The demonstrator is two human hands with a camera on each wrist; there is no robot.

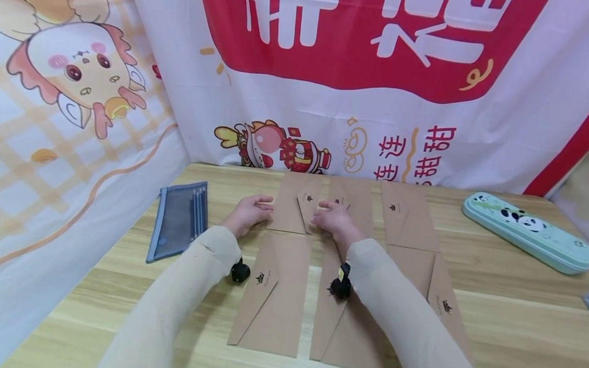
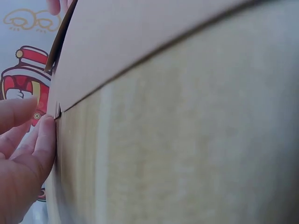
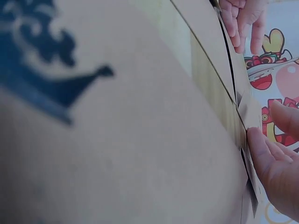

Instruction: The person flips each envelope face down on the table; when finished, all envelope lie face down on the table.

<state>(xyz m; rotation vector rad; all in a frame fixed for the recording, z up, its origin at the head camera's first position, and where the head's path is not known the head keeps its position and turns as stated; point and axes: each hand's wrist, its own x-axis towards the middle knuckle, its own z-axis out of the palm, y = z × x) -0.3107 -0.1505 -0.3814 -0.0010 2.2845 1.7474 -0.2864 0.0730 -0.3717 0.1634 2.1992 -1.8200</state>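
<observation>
While two pale sleeves (image 1: 166, 304) reach in from the bottom edge, where they are cut off, brown paper envelopes lie in two rows on a wood-grain surface (image 1: 524, 311). In the near row, the left envelope (image 1: 283, 303) is in plain sight; the right sleeve covers parts of the middle envelope (image 1: 347, 335) and the right envelope (image 1: 444, 289).

Beyond them is the far-left envelope (image 1: 289, 205), between the hands. The left hand (image 1: 249, 215) has loosely bent fingers at its left edge, thumb apart; the right hand (image 1: 336, 220) does likewise at its right edge, hiding some of the far-middle envelope (image 1: 359, 200). The far-right envelope (image 1: 415, 220) lies beside that one; the small print is too faint to read.

Left of the envelopes sits a see-through blue pouch (image 1: 173, 217), its slim contents unclear; well right, a mint pencil case (image 1: 526, 233) with pandas. Behind hangs a printed cloth (image 1: 287, 105), its big characters cropped above.
</observation>
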